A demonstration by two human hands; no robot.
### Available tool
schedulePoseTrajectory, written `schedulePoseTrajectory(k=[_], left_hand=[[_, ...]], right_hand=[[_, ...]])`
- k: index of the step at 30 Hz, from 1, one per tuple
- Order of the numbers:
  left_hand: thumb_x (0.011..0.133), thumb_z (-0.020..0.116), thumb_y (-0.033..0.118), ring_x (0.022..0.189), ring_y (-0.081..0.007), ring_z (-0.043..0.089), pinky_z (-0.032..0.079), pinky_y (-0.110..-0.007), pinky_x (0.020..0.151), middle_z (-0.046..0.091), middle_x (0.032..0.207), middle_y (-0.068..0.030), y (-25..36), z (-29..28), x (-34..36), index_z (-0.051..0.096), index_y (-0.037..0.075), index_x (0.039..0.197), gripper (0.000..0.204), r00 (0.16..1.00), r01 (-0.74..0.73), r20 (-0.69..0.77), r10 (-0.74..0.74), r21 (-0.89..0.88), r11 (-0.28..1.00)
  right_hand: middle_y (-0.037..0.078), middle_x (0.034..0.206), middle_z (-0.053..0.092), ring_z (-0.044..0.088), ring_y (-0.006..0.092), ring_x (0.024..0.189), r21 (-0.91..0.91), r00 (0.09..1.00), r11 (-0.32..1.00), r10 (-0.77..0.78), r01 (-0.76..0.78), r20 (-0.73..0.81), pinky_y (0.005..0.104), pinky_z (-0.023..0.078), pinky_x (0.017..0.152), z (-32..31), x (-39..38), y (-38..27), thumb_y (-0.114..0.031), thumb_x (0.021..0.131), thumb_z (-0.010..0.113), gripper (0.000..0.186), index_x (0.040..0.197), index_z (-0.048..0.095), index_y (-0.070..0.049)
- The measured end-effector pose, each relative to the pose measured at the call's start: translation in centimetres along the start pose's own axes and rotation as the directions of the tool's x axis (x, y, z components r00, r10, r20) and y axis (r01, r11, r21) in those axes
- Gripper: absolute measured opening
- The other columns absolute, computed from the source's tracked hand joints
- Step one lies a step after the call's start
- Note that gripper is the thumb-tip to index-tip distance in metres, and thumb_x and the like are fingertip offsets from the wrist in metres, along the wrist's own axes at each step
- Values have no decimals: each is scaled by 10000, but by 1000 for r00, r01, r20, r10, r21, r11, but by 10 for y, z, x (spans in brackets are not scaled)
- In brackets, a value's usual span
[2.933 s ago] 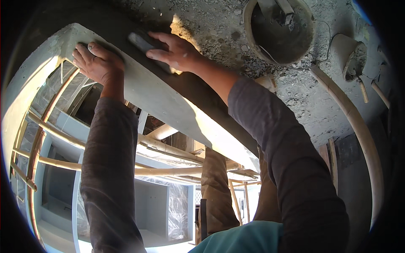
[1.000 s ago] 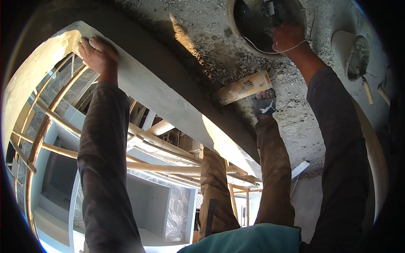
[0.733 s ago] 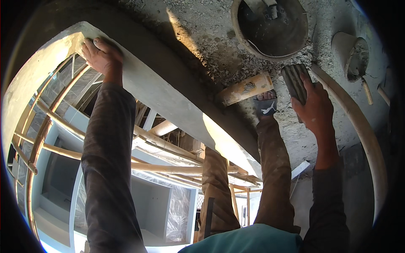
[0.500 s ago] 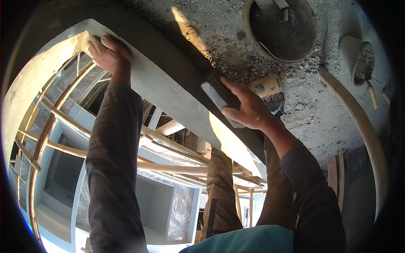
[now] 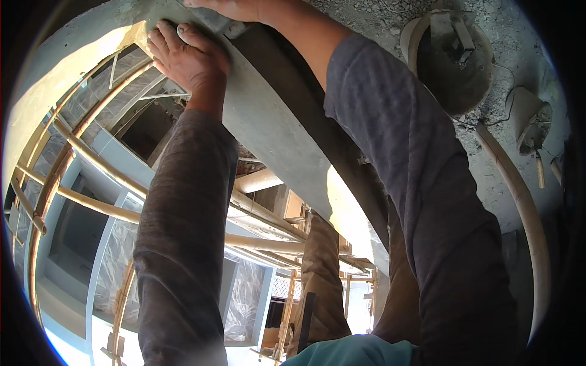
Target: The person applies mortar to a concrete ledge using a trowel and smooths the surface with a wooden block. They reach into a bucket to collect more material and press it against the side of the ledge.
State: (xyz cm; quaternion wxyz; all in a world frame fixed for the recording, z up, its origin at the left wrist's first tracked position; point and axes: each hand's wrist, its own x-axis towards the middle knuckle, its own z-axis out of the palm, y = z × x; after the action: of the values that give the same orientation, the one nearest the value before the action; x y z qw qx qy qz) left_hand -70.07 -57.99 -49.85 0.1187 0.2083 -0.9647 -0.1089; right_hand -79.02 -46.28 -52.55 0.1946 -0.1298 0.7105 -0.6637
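Observation:
My left hand (image 5: 189,58) lies flat with its fingers spread on the pale edge of a long concrete ledge (image 5: 268,134). Farther along, at the top rim of the picture, my right hand (image 5: 235,8) reaches across to the left over the ledge. Under it shows the grey end of what looks like a plastering float (image 5: 234,29); the rest of the tool and some fingers are cut off or covered. A darker, damp-looking strip (image 5: 293,85) runs along the ledge's top, partly behind my right arm.
Bamboo scaffold poles (image 5: 101,207) cross the deep drop left of the ledge. To the right, a round tub (image 5: 412,46) holds grey mix and a blocky tool, beside a smaller bucket (image 5: 522,104). A thick bamboo pole (image 5: 519,195) curves along the right side.
My right hand has swung far forward and left with the float, from the ledge's middle toward my left hand. The left hand stays on the edge; the whole view has shifted slightly.

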Motion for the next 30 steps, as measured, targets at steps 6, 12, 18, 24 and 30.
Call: schedulePoseTrajectory(k=[6, 12, 18, 24, 30], left_hand=[[1015, 349, 375, 1489, -427, 245, 160, -541, 1214, 346, 1582, -209, -7, -12, 4, 405, 26, 1495, 597, 999, 45, 24, -47, 66, 997], [1015, 350, 377, 1495, -436, 235, 145, -553, 1214, 331, 1590, -212, -10, -17, 2, 388, 33, 1509, 603, 995, 83, 42, -86, 81, 993], [1012, 355, 385, 1494, -441, 230, 158, -569, 1204, 319, 1594, -214, -2, -10, 2, 385, 25, 1501, 608, 996, 69, 48, -72, 50, 996], [1019, 346, 393, 1490, -449, 231, 153, -564, 1206, 318, 1593, -215, -8, -10, -1, 371, 24, 1509, 614, 997, 64, 49, -66, 58, 996], [1018, 343, 399, 1482, -468, 232, 144, -554, 1209, 332, 1588, -224, -5, -16, 1, 387, 22, 1507, 619, 995, 85, 48, -88, 61, 994]], right_hand=[[210, 1471, 468, 441, 332, 1397, 225, 878, 856, 416, -466, 236, 421, 360, 1151, -24, -247, 8, -289, 839, 749, 813, 1535, 381, -89], [226, 1441, 517, 503, 360, 1344, -20, 889, 901, 431, -434, 157, 433, 386, 1127, -43, -207, -9, -392, 843, 710, 780, 1506, 423, -96], [274, 1428, 530, 509, 416, 1331, 31, 995, 996, 83, -85, 50, 445, 407, 1099, -11, 50, -41, -469, 914, 608, 771, 1510, 402, -26], [198, 1376, 601, 596, 331, 1243, 85, 958, 957, 269, -278, 100, 386, 465, 1035, 8, -25, 18, -497, 814, 729, 860, 1521, 420, -117], [171, 1438, 530, 511, 266, 1327, -183, 657, 728, 679, -661, 328, 380, 396, 1101, -44, -261, 22, -279, 869, 718, 815, 1554, 327, -71]])
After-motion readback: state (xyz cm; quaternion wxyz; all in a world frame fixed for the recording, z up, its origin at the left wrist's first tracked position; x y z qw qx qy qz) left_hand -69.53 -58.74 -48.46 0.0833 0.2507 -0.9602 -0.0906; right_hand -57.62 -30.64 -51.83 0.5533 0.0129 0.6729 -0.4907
